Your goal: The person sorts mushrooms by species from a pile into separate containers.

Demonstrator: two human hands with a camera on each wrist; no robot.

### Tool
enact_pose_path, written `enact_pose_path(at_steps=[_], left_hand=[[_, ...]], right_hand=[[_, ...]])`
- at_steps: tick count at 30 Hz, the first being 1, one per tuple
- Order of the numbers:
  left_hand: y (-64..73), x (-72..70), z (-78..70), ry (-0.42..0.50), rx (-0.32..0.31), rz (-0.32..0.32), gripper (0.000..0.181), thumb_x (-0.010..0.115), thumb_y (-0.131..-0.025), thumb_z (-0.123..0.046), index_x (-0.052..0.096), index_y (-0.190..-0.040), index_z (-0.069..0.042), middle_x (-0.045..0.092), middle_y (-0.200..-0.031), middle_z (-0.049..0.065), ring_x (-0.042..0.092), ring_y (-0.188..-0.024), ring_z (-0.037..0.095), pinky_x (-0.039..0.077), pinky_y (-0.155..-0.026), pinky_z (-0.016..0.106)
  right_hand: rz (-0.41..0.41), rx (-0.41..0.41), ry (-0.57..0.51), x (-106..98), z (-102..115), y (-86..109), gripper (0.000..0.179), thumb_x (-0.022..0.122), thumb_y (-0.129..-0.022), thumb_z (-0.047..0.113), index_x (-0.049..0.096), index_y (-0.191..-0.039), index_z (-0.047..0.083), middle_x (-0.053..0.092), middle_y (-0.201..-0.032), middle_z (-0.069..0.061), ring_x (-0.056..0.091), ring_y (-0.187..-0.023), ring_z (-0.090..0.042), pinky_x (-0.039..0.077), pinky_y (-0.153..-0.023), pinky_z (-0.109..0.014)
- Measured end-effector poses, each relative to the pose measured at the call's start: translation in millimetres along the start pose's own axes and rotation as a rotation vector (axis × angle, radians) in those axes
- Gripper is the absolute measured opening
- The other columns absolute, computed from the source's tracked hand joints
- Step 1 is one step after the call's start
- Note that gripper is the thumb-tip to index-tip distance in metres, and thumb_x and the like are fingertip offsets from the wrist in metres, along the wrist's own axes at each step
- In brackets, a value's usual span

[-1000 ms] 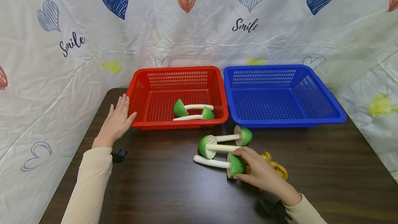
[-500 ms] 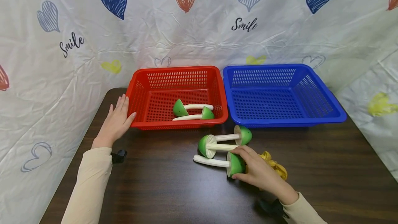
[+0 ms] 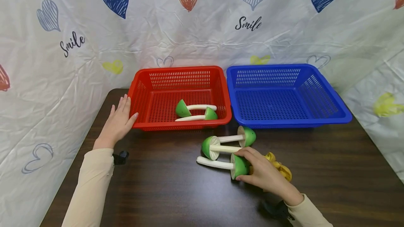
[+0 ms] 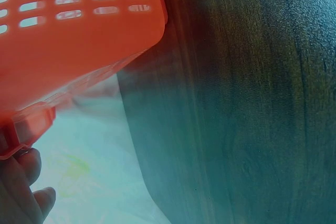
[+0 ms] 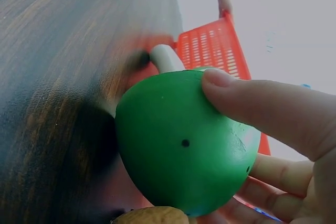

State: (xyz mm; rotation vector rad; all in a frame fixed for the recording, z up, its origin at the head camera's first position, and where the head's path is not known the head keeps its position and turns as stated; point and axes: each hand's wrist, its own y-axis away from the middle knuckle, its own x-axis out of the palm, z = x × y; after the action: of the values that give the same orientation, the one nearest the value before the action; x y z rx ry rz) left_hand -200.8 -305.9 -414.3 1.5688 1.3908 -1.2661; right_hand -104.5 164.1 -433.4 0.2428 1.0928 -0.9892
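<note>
**On the dark table [image 3: 157, 185], a green-capped mushroom [image 3: 241, 166] gripped by the right hand [image 3: 266, 174]**

From the head view I see thumb and fingers clamped round the cap, its white stalk [image 3: 214, 163] pointing left. Whether the cap touches the wood I can't tell. A second mushroom [image 3: 210, 147] lies just beyond, a third [image 3: 249, 136] near the blue basket [image 3: 290, 122]; a yellow thing [image 3: 279, 166] is partly hidden by the right hand. Bare wood on the near side and to the left looks like my easiest room; the red basket [image 3: 167, 126] bounds the far side. The left hand [image 3: 115, 125], fingers straight, rests against its left side, near the table's left edge.

From the left wrist I get mostly red wall and wood.

From the right wrist the cap looks smooth and glossy. I'd guess light, firm, slightly slippery, hardly fragile; the broad cap seems a surer hold than the thin stalk.
</note>
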Motion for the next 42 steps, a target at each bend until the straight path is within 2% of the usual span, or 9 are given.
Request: enact_pose_path(at_steps=[7, 13, 23, 42], left_hand=[[0.2, -0.7, 0.2, 0.001, -0.004, 0.012, 0.072, 0.031, -0.101, -0.039, 0.006, -0.146, 0.01, 0.004, -0.154, 0.026, 0.001, -0.142, 0.037, 0.001, -0.11, 0.058], [-0.4, -1.4, -0.4, -0.011, -0.014, 0.019, 0.071, 0.034, -0.1, -0.035, 0.006, -0.146, 0.01, 0.003, -0.154, 0.025, 0.0, -0.142, 0.037, 0.002, -0.11, 0.059], [0.0, -3.5, -2.4, -0.011, -0.014, 0.024, 0.071, 0.031, -0.1, -0.038, 0.006, -0.146, 0.01, 0.002, -0.154, 0.025, 0.001, -0.142, 0.037, 0.003, -0.11, 0.06], [-0.6, -1.4, -1.0, -0.015, -0.021, 0.016, 0.071, 0.032, -0.1, -0.037, 0.006, -0.147, 0.01, 0.004, -0.154, 0.025, 0.001, -0.142, 0.036, 0.004, -0.11, 0.059]], right_hand=[[-0.026, -0.036, -0.012, -1.0, -0.1, -0.3, 0.065, 0.09, -0.059, 0.017, 0.06, -0.116, 0.005, 0.058, -0.115, -0.005, 0.057, -0.099, -0.017, 0.051, -0.078, -0.036], [-0.04, -0.054, -0.022, -0.7, -1.7, 0.1, 0.065, 0.09, -0.059, 0.017, 0.06, -0.116, 0.006, 0.058, -0.114, -0.005, 0.057, -0.098, -0.017, 0.051, -0.077, -0.037], [-0.042, -0.066, -0.03, 2.1, -5.3, 0.7, 0.066, 0.091, -0.057, 0.023, 0.061, -0.114, 0.006, 0.058, -0.113, -0.004, 0.057, -0.099, -0.015, 0.052, -0.077, -0.035], [-0.06, -0.055, -0.075, -0.3, -2.3, 0.7, 0.063, 0.09, -0.059, 0.022, 0.062, -0.113, 0.008, 0.059, -0.113, -0.002, 0.057, -0.097, -0.013, 0.053, -0.073, -0.03]])
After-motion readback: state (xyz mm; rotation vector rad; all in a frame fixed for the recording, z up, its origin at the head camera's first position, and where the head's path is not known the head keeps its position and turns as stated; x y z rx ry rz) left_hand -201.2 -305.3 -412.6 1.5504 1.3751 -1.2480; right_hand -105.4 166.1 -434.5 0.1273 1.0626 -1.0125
